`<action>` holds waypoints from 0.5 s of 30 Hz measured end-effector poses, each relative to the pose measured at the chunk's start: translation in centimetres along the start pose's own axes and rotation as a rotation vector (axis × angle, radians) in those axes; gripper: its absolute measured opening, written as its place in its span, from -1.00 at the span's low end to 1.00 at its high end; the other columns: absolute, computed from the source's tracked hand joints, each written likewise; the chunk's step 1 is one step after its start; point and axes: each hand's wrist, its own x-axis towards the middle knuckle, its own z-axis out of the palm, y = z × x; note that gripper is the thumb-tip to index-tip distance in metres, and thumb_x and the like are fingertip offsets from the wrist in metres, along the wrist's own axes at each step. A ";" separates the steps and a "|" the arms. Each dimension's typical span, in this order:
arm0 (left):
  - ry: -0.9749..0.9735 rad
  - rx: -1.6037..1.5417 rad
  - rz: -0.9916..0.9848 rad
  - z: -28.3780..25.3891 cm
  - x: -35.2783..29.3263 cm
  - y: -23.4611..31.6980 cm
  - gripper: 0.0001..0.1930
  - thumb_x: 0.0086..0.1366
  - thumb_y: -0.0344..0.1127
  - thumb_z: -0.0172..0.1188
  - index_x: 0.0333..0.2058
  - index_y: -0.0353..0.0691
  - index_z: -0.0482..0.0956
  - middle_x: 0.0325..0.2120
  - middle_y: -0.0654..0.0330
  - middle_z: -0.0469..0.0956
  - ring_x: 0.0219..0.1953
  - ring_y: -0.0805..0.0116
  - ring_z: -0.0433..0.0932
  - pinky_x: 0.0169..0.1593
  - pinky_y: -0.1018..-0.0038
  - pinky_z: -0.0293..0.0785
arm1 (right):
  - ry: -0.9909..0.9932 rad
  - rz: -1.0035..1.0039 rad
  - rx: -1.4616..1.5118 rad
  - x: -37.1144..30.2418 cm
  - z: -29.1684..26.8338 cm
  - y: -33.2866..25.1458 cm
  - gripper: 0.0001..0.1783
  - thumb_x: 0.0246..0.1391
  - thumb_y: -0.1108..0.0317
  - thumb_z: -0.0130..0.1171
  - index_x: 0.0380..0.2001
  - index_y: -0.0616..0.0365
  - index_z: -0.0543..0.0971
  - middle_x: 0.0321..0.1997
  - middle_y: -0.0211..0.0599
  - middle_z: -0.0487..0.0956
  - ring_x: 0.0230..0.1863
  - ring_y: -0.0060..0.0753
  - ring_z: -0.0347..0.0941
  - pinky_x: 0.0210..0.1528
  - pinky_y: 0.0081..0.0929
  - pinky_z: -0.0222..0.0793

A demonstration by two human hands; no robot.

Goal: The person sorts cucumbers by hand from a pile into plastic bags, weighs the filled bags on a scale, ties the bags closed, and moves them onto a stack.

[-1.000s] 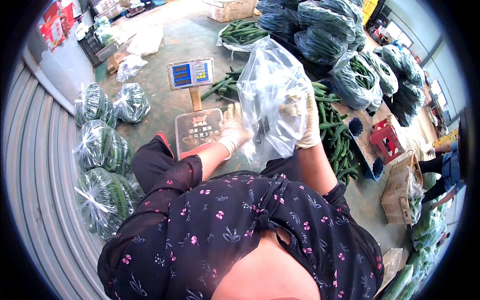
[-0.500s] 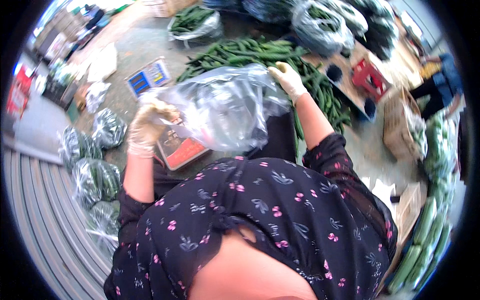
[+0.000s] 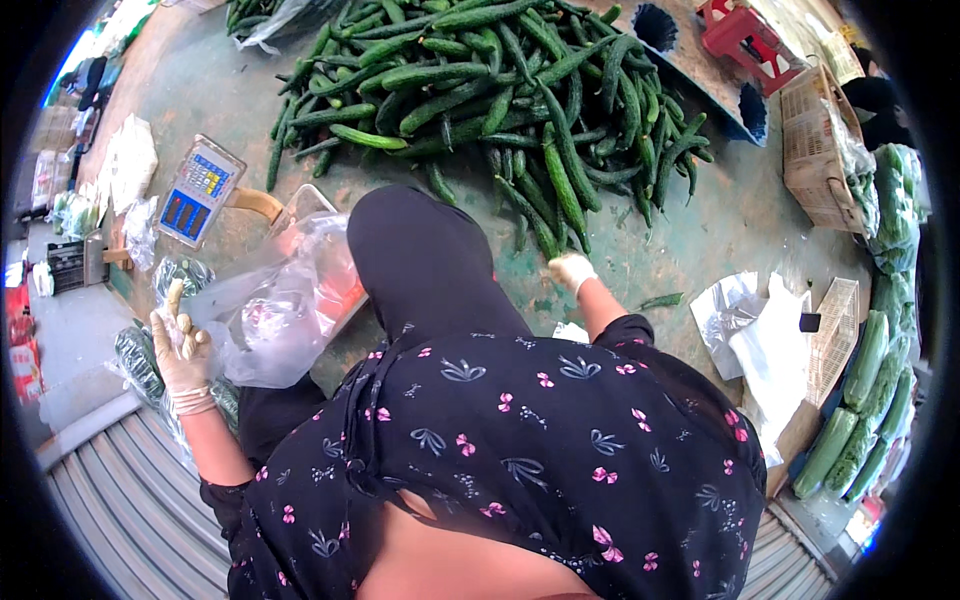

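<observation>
My left hand (image 3: 182, 348), in a pale glove, is raised at the left with one finger stretched up and the others partly bent. Beside it, a clear plastic bag (image 3: 280, 318) lies loosely over the platform of a weighing scale (image 3: 300, 208), hiding much of it. My right hand (image 3: 572, 272), also gloved, is low at the near edge of a large heap of green cucumbers (image 3: 470, 95). Its fingertips meet the tip of one cucumber (image 3: 540, 232); whether they grip it is unclear. My dark-clad knee (image 3: 420, 255) rises between bag and right hand.
The scale's blue display (image 3: 190, 200) faces up at the left. Bagged cucumbers (image 3: 140, 355) lie beyond my left hand. On the right are a wicker crate (image 3: 815, 160), white plastic sheets (image 3: 770, 345) and wrapped cucumbers (image 3: 840, 440). A red stool (image 3: 750, 45) stands at the far right.
Both hands have let go of the raised plastic bag, which now rests over the scale. My right hand has moved down to the heap's near edge; my left has drawn away leftward. The view has shifted.
</observation>
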 end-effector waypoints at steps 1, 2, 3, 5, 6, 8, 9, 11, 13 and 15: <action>-0.001 0.005 -0.027 0.4 1.3 -0.1 -0.43 0.39 -0.03 -0.16 0.24 -0.24 0.06 -0.61 0.29 0.42 -0.78 0.64 0.14 -0.45 0.62 0.30 | 0.000 0.178 0.096 -0.5 2.0 0.2 -0.74 -0.17 0.16 0.08 -0.46 0.07 0.61 -0.50 -0.19 0.59 -0.41 -0.15 0.52 -0.28 -0.34 0.38; 0.004 0.071 -0.029 0.8 2.1 -0.1 -0.44 0.39 -0.03 -0.16 0.24 -0.23 0.07 -0.61 0.30 0.42 -0.78 0.64 0.14 -0.45 0.63 0.29 | -0.013 0.197 0.101 -0.6 3.3 0.5 -0.74 -0.17 0.16 0.08 -0.46 0.07 0.61 -0.50 -0.19 0.59 -0.41 -0.15 0.52 -0.28 -0.34 0.38; 0.012 0.132 -0.024 1.2 2.7 -0.1 -0.45 0.39 -0.04 -0.16 0.23 -0.23 0.08 -0.61 0.30 0.42 -0.79 0.64 0.13 -0.46 0.64 0.27 | 0.116 0.208 0.144 -0.6 3.9 0.2 -0.71 -0.16 0.13 0.10 -0.44 0.07 0.62 -0.47 -0.18 0.60 -0.36 -0.16 0.52 -0.24 -0.37 0.38; 0.008 0.195 -0.029 2.2 2.7 -0.2 -0.48 0.38 -0.10 -0.13 0.22 -0.23 0.13 -0.58 0.33 0.41 -0.75 0.64 0.17 -0.45 0.65 0.27 | 0.230 0.224 0.177 -0.3 4.1 -0.1 -0.69 -0.15 0.11 0.11 -0.42 0.07 0.63 -0.44 -0.18 0.61 -0.32 -0.17 0.53 -0.20 -0.39 0.38; 0.088 0.301 -0.010 3.1 2.5 -0.2 -0.50 0.38 -0.13 -0.11 0.21 -0.24 0.16 -0.56 0.35 0.41 -0.71 0.65 0.21 -0.43 0.65 0.27 | 0.385 0.191 0.306 -0.9 1.7 -1.7 -0.67 -0.15 0.10 0.13 -0.36 0.08 0.62 -0.37 -0.14 0.60 -0.26 -0.11 0.51 -0.13 -0.35 0.38; 0.106 0.431 0.012 4.1 3.1 0.0 -0.53 0.35 -0.20 -0.06 0.18 -0.25 0.23 -0.49 0.37 0.42 -0.55 0.64 0.34 -0.33 0.62 0.32 | 0.648 0.123 0.353 -0.5 -3.4 -3.2 -0.55 -0.19 0.10 0.20 -0.20 0.09 0.55 -0.23 -0.08 0.56 -0.14 -0.05 0.47 -0.04 -0.29 0.35; 0.099 0.427 0.012 4.7 3.4 0.0 -0.53 0.35 -0.20 -0.06 0.18 -0.25 0.23 -0.49 0.37 0.42 -0.55 0.64 0.34 -0.33 0.62 0.32 | 0.736 0.090 0.270 0.2 -5.7 -3.5 -0.44 -0.23 0.11 0.26 -0.09 0.09 0.50 -0.15 -0.07 0.53 -0.09 -0.05 0.44 -0.02 -0.27 0.34; 0.109 0.405 0.010 5.3 3.6 -0.5 -0.54 0.35 -0.21 -0.07 0.17 -0.27 0.23 -0.46 0.35 0.44 -0.49 0.61 0.39 -0.27 0.57 0.36 | 0.800 0.138 0.084 1.1 -9.7 -5.3 -0.14 -0.34 0.09 0.37 0.11 0.09 0.30 0.01 -0.05 0.42 0.02 -0.04 0.35 0.02 -0.22 0.32; 0.056 0.355 0.006 4.5 4.0 -1.0 -0.56 0.36 -0.24 -0.09 0.16 -0.30 0.24 -0.42 0.32 0.48 -0.45 0.57 0.43 -0.24 0.54 0.39 | 0.665 0.178 0.071 3.6 -11.4 -6.0 0.14 -0.43 0.03 0.44 0.24 0.09 0.08 0.15 -0.08 0.32 0.15 -0.07 0.26 0.11 -0.18 0.24; 0.241 0.372 0.116 4.3 4.5 -1.9 -0.56 0.36 -0.26 -0.10 0.15 -0.33 0.23 -0.39 0.28 0.51 -0.42 0.54 0.46 -0.24 0.52 0.39 | 0.571 0.278 -0.052 5.3 -11.6 -7.5 0.19 -0.44 0.01 0.45 0.26 0.09 0.03 0.14 -0.05 0.33 0.14 -0.05 0.28 0.11 -0.19 0.24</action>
